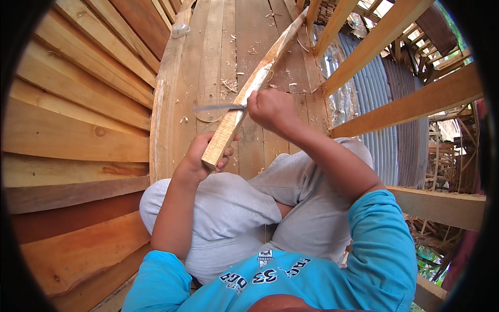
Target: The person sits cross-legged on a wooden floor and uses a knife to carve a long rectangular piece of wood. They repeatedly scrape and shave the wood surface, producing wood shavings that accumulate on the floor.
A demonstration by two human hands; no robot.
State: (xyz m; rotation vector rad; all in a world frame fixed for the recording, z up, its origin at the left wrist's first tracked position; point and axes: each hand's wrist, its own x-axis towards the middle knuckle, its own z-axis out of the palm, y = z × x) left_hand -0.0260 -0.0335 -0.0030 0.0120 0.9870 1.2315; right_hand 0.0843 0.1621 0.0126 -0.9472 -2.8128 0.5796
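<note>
The left hand [200, 155] curls around the near end of a long, pale, squared wooden pole [228, 126], which slants over the brown plank floor [208, 57] toward its far right corner. The right hand [270, 108] is clenched on a knife [221, 107], its thin grey metal blade across the pole.
</note>
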